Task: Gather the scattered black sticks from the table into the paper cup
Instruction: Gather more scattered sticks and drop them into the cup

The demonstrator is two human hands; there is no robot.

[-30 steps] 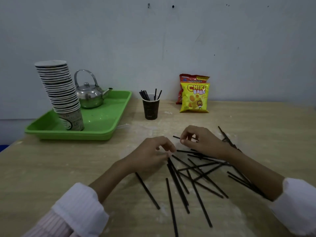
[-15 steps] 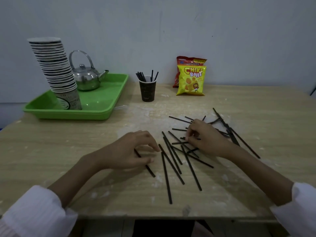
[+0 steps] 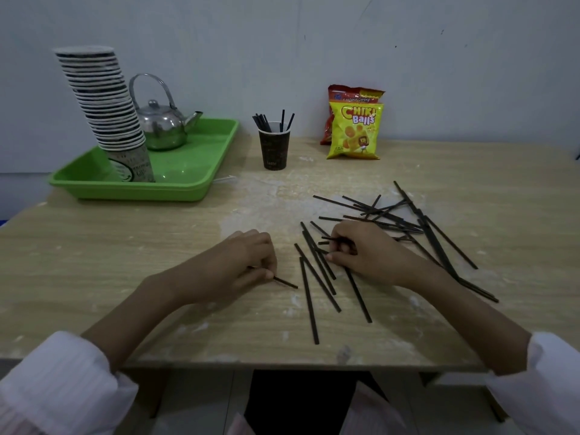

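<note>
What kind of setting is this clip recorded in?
Probably a pantry or break-room drinks corner: a metal kettle and a stack of paper cups sit on a green tray, with snack bags against the wall.

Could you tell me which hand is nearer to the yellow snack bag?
Right: the right hand is roughly in front of the yellow snack bag; the left hand is farther off, leftward.

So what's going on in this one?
A person works at the table. The left hand pinches a single stick lying on the wood; the right hand grips a couple of sticks at the near edge of the scattered pile. The paper cup at the back already holds several, but many are loose.
</note>
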